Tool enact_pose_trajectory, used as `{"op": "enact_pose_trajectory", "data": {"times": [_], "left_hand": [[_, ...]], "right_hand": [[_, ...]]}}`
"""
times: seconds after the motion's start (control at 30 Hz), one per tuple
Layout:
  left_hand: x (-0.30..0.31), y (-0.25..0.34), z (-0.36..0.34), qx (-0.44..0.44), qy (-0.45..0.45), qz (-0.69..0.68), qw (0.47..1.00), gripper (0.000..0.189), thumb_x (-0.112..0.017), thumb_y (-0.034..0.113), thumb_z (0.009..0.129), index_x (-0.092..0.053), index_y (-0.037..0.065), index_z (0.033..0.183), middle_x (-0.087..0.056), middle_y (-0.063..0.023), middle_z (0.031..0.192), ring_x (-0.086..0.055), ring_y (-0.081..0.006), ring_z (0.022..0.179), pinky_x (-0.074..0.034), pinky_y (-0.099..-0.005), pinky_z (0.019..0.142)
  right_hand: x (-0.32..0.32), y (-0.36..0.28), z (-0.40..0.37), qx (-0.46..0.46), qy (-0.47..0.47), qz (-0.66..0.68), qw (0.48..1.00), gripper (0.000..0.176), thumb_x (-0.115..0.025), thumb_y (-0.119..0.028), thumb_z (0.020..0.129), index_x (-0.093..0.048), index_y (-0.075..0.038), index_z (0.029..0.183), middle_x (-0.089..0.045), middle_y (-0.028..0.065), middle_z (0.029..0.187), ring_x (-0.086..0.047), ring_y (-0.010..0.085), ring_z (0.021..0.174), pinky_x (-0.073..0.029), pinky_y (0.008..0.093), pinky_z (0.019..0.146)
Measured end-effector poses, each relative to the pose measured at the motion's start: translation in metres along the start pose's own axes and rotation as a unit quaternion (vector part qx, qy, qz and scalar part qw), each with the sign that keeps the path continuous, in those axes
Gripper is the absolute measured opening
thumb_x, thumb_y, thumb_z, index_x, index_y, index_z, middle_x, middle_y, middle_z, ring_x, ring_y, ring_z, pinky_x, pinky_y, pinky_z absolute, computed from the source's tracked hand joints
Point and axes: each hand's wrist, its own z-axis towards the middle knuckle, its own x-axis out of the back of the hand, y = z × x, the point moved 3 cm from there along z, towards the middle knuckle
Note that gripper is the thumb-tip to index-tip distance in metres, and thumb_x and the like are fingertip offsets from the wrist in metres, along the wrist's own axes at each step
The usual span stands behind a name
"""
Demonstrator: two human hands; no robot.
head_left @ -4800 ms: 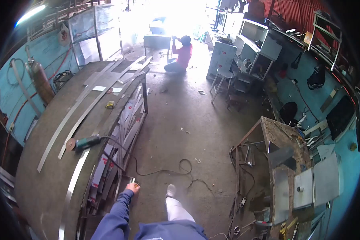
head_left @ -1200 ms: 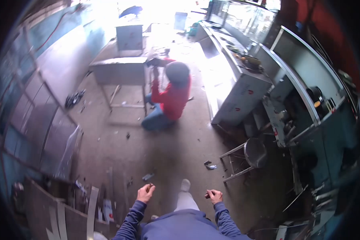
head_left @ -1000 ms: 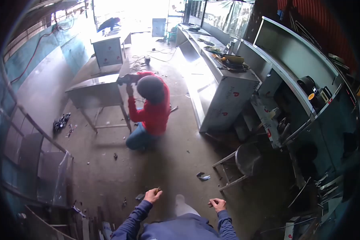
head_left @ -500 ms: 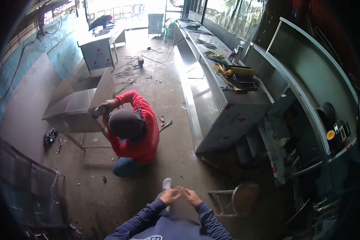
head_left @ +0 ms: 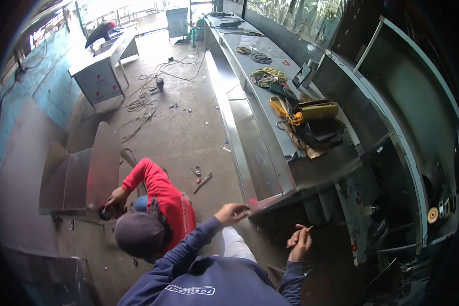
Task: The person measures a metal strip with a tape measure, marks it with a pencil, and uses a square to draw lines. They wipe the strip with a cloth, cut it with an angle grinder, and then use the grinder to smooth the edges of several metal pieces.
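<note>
My left hand (head_left: 231, 214) reaches out in front of my body, beside the lower corner of the long metal counter (head_left: 270, 168). Its fingers are pressed together at the tips on something small and pale that I cannot make out. Off to the right, my right hand (head_left: 300, 243) is raised with its fingers curled round a thin tool (head_left: 309, 230) with an orange part. The two hands are apart. Past the counter's near end lie a yellow-and-black tool pouch (head_left: 316, 113) and a pair of gloves (head_left: 268, 77).
A co-worker in a red top (head_left: 160, 194) crouches at the left, holding a power tool by a metal cabinet (head_left: 76, 178). Cables (head_left: 147, 104) and a metal piece (head_left: 203, 183) lie on the floor. Tall metal panels (head_left: 408, 92) stand at the right.
My hands, together before, have moved apart. The counter and pouch now appear closer. The co-worker appears lower and further left, with the power tool lower on the cabinet.
</note>
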Motion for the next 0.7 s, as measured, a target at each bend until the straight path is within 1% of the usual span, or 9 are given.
{"op": "enact_pose_trajectory", "data": {"times": [0.07,0.13,0.2,0.27,0.3,0.4,0.53,0.63,0.7], "left_hand": [[0.044,-0.01,0.053,-0.006,0.053,0.012,0.998,0.028,-0.063,0.024,0.093,-0.066,0.006,0.115,-0.071,-0.0131,0.098,-0.068,-0.0188,0.084,-0.054,-0.0328,0.075],[0.084,-0.021,0.107,-0.01,0.104,-0.043,0.994,0.02,-0.062,0.014,0.093,-0.066,0.003,0.109,-0.07,-0.0071,0.087,-0.065,-0.0097,0.077,-0.052,-0.0252,0.066],[0.124,-0.035,0.158,0.003,0.145,-0.031,0.989,0.021,-0.064,0.023,0.091,-0.069,0.006,0.103,-0.07,-0.0128,0.091,-0.068,-0.022,0.08,-0.054,-0.0342,0.074],[0.168,-0.019,0.202,0.017,0.174,0.04,0.984,0.019,-0.066,0.021,0.09,-0.069,0.005,0.099,-0.071,-0.0129,0.091,-0.068,-0.0214,0.08,-0.054,-0.0339,0.073],[0.19,-0.011,0.224,-0.046,0.196,0.066,0.977,0.016,-0.068,0.017,0.088,-0.069,0.004,0.097,-0.071,-0.0125,0.089,-0.067,-0.02,0.077,-0.053,-0.0329,0.072],[0.252,-0.005,0.293,-0.109,0.255,0.062,0.959,0.012,-0.069,0.015,0.087,-0.07,0.005,0.094,-0.07,-0.0067,0.083,-0.063,-0.0123,0.068,-0.05,-0.0266,0.064],[0.329,0.011,0.408,-0.182,0.326,0.185,0.909,0.007,-0.07,0.012,0.082,-0.072,0.006,0.086,-0.069,-0.008,0.079,-0.061,-0.0162,0.061,-0.049,-0.0288,0.058],[0.37,0.014,0.513,-0.203,0.332,0.276,0.879,0.01,-0.071,0.018,0.082,-0.072,0.009,0.086,-0.065,-0.0089,0.08,-0.061,-0.0227,0.067,-0.05,-0.0343,0.065],[0.39,0.009,0.586,-0.22,0.296,0.337,0.866,0.011,-0.071,0.019,0.08,-0.07,0.014,0.089,-0.063,-0.0068,0.092,-0.06,-0.0262,0.087,-0.052,-0.039,0.072]], "right_hand": [[-0.007,-0.014,0.045,0.024,0.022,-0.039,0.999,0.031,-0.046,-0.032,0.103,-0.058,-0.004,0.106,-0.037,-0.0049,0.062,-0.032,0.002,0.048,-0.025,0.0193,0.041],[-0.023,-0.025,0.094,0.055,0.008,-0.062,0.997,0.03,-0.048,-0.032,0.102,-0.059,-0.004,0.105,-0.039,-0.0055,0.064,-0.032,0.0005,0.049,-0.024,0.0179,0.042],[-0.046,-0.036,0.147,0.068,-0.011,-0.097,0.993,0.031,-0.048,-0.032,0.103,-0.058,-0.003,0.105,-0.038,-0.0057,0.063,-0.03,0.0003,0.047,-0.023,0.0181,0.04],[-0.075,-0.048,0.197,0.084,-0.02,-0.093,0.992,0.03,-0.048,-0.031,0.102,-0.058,-0.003,0.105,-0.039,-0.0056,0.063,-0.03,0.0002,0.047,-0.023,0.018,0.041],[-0.086,-0.054,0.215,0.099,-0.033,-0.097,0.99,0.03,-0.048,-0.031,0.102,-0.058,-0.003,0.105,-0.039,-0.0054,0.063,-0.03,0.0001,0.048,-0.023,0.0179,0.041],[-0.12,-0.076,0.256,0.108,-0.017,-0.115,0.987,0.03,-0.05,-0.029,0.102,-0.061,-0.002,0.104,-0.041,-0.0057,0.062,-0.033,0.0003,0.05,-0.024,0.0182,0.044],[-0.136,-0.094,0.291,0.142,0.039,-0.156,0.977,0.027,-0.05,-0.026,0.101,-0.062,-0.002,0.101,-0.04,-0.0052,0.06,-0.037,0.0018,0.052,-0.025,0.0182,0.045],[-0.142,-0.098,0.306,0.141,0.123,-0.169,0.968,0.027,-0.049,-0.025,0.101,-0.062,-0.001,0.1,-0.039,-0.0048,0.061,-0.036,0.0024,0.052,-0.025,0.0178,0.046],[-0.144,-0.097,0.317,0.15,0.166,-0.172,0.959,0.029,-0.048,-0.024,0.102,-0.06,0.002,0.103,-0.039,-0.0045,0.062,-0.036,0.002,0.053,-0.025,0.0172,0.045]]}}
